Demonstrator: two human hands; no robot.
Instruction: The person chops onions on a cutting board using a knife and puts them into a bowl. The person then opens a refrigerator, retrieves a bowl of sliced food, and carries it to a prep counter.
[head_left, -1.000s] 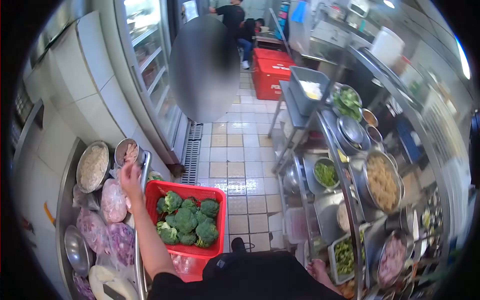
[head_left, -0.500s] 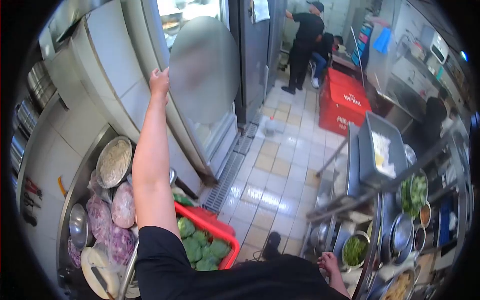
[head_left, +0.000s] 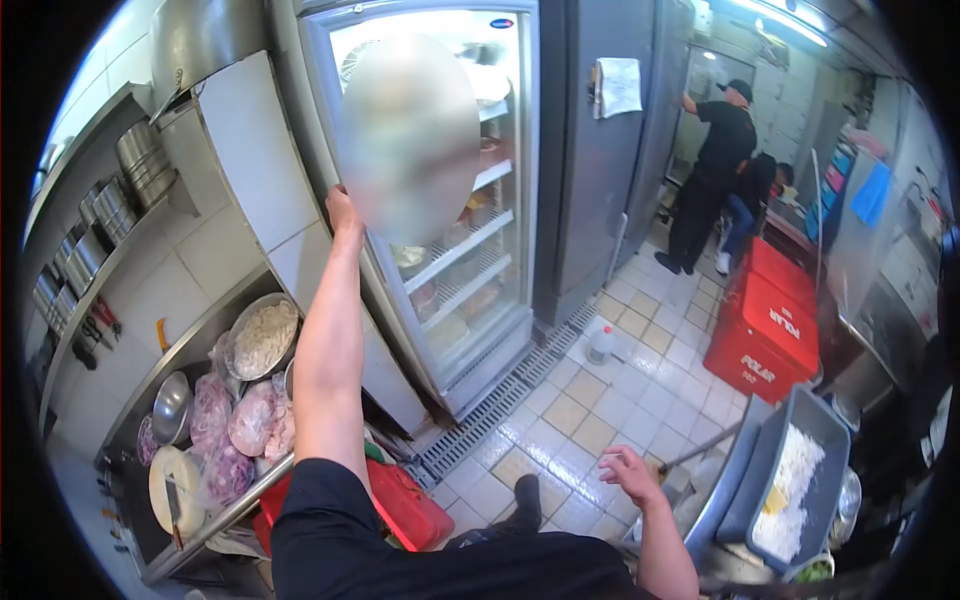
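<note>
- While my left hand is resting at the left edge of the glass-door refrigerator, its fingers are lying curled; I cannot tell whether they are gripping.
- The glass-door refrigerator is standing ahead-left, beside the slotted floor drain.
- My right hand is hanging near the grey tub, fingers loosely spread, holding nothing.
- For a secure hold, I should be hooking firmly, standing clear of the red-capped bottle.
</note>
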